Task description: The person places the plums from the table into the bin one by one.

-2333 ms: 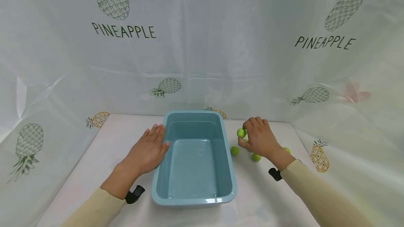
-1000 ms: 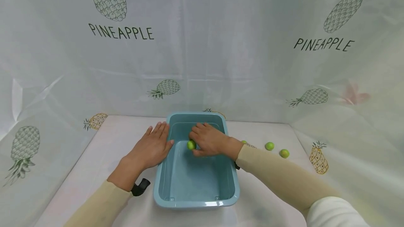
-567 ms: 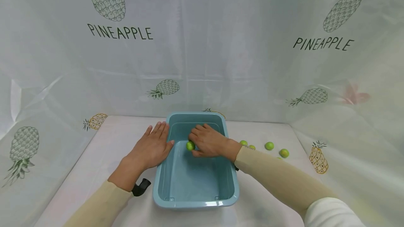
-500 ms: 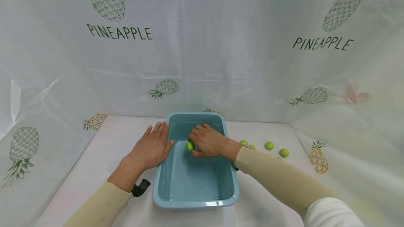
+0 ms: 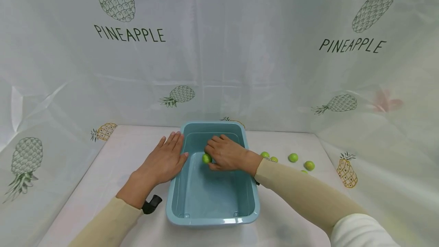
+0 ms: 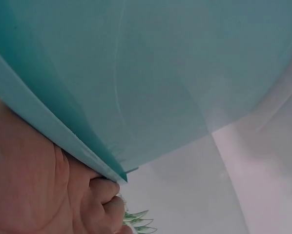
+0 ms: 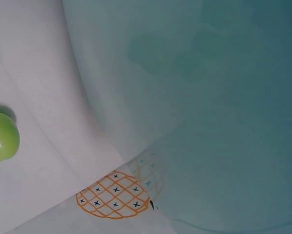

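In the head view, pinching a green fruit (image 5: 207,158) with the right hand (image 5: 226,153), far left inside the blue bin (image 5: 212,222); laying the left hand (image 5: 164,161) straight-fingered on its left rim (image 5: 169,197); spotting loose green fruits (image 5: 293,157) on the bench (image 5: 279,142) at right. From the left wrist, meeting the rim with the palm (image 6: 29,180). From the right wrist, catching two beside the bin.

On the bench (image 5: 120,151), the tub (image 5: 212,222) stands before the sheet (image 5: 223,56). The left hand (image 5: 164,162) lies along the tub's left rim; the right hand (image 5: 224,154) is inside, 1 fruit (image 5: 207,158) between its fingers. Right of the tub, 5 other fruits (image 5: 293,157) show on the bench, beyond the right sleeve (image 5: 302,190).
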Motion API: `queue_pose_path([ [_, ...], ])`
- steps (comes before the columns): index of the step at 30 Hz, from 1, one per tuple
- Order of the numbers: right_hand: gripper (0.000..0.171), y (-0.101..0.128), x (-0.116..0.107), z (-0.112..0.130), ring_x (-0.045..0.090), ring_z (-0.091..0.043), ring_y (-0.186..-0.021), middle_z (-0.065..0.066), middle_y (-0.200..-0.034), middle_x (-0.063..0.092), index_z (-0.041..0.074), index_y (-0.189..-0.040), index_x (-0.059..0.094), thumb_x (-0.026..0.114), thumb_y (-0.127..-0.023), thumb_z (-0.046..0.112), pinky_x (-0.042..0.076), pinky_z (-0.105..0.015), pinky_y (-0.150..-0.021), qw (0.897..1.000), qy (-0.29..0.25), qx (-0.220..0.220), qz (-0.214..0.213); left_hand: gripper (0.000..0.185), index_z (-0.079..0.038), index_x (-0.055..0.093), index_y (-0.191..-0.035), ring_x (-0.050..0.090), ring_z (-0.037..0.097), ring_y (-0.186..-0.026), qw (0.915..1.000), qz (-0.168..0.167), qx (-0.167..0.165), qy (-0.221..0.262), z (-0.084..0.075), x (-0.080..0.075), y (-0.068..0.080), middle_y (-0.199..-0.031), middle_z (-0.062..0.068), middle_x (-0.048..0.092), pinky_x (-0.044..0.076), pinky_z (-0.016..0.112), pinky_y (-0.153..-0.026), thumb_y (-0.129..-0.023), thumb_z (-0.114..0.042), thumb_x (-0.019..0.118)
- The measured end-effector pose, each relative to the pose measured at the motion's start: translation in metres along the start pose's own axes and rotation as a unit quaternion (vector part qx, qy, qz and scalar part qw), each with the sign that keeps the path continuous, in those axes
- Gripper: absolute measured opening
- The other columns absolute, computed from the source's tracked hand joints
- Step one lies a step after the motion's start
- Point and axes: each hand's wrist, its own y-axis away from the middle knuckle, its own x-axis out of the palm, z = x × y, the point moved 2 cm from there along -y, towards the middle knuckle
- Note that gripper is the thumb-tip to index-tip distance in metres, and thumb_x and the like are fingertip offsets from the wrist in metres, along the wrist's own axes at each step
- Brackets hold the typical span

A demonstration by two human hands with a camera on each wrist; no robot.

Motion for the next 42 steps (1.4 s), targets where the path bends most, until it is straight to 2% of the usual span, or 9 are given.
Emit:
queue_pose_path([
  [8, 0.040, 0.001, 0.000, -0.001, 0.055, -0.019, -0.092, -0.001, -0.098, 0.061, 0.013, -0.111, 0.064, 0.070, -0.098, 0.050, 0.043, -0.034, -0.076, 1.000, -0.004, 0.026, 0.006, 0.070, 0.010, 0.030, -0.161, 0.025, 0.045, -0.159, 1.0000, 0.000, -0.004, -0.005, -0.002, -0.001, -0.001, -0.169, 0.028, 0.030, 0.022, 0.064, -0.128, -0.111, -0.036, 0.047],
  [14, 0.038, -0.001, 0.000, -0.001, 0.053, -0.019, -0.088, -0.001, -0.095, 0.059, 0.014, -0.107, 0.063, 0.072, -0.097, 0.049, 0.040, -0.033, -0.074, 1.000, -0.005, 0.025, 0.002, 0.069, 0.011, 0.032, -0.160, 0.026, 0.047, -0.158, 0.9998, 0.005, -0.018, -0.005, -0.006, -0.004, -0.002, -0.168, 0.030, 0.030, 0.021, 0.066, -0.128, -0.112, -0.036, 0.045],
  [19, 0.035, -0.001, -0.002, -0.002, 0.051, -0.018, -0.086, 0.000, -0.095, 0.059, 0.014, -0.105, 0.062, 0.067, -0.100, 0.049, 0.040, -0.033, -0.074, 1.000, 0.004, 0.030, 0.000, 0.070, 0.012, 0.030, -0.160, 0.023, 0.048, -0.159, 0.9997, 0.000, -0.022, 0.011, -0.007, -0.003, -0.001, -0.168, 0.031, 0.028, 0.022, 0.065, -0.128, -0.112, -0.036, 0.044],
  [26, 0.028, 0.006, -0.011, -0.009, 0.058, -0.021, -0.098, -0.002, -0.104, 0.065, 0.012, -0.111, 0.066, 0.067, -0.101, 0.038, 0.048, -0.038, -0.085, 0.995, -0.027, 0.074, -0.053, 0.070, 0.014, 0.028, -0.160, 0.022, 0.048, -0.159, 0.9994, -0.010, -0.019, 0.026, -0.006, 0.001, 0.001, -0.168, 0.032, 0.026, 0.024, 0.063, -0.128, -0.112, -0.034, 0.045],
  [30, 0.027, 0.020, -0.020, -0.022, 0.059, -0.024, -0.102, -0.004, -0.106, 0.066, 0.010, -0.114, 0.067, 0.069, -0.100, 0.034, 0.047, -0.041, -0.087, 0.991, -0.031, 0.103, -0.078, 0.070, 0.013, 0.027, -0.160, 0.022, 0.048, -0.159, 0.9995, -0.011, -0.019, 0.024, -0.007, 0.002, 0.001, -0.169, 0.031, 0.026, 0.023, 0.063, -0.128, -0.112, -0.034, 0.045],
  [36, 0.028, 0.058, -0.033, -0.049, 0.058, -0.026, -0.096, -0.006, -0.103, 0.066, 0.007, -0.115, 0.069, 0.070, -0.100, 0.031, 0.048, -0.043, -0.084, 0.982, -0.028, 0.155, -0.108, 0.070, 0.014, 0.027, -0.160, 0.022, 0.048, -0.159, 0.9994, -0.015, -0.018, 0.026, -0.006, 0.001, 0.002, -0.168, 0.032, 0.027, 0.023, 0.064, -0.128, -0.111, -0.034, 0.045],
  [42, 0.024, 0.103, -0.022, -0.070, 0.057, -0.030, -0.095, -0.010, -0.102, 0.066, 0.004, -0.111, 0.066, 0.068, -0.099, 0.025, 0.047, -0.047, -0.084, 0.967, -0.039, 0.223, -0.117, 0.071, 0.014, 0.027, -0.160, 0.022, 0.049, -0.159, 0.9995, -0.015, -0.012, 0.026, -0.007, 0.001, 0.002, -0.168, 0.032, 0.027, 0.023, 0.064, -0.128, -0.111, -0.033, 0.046],
])
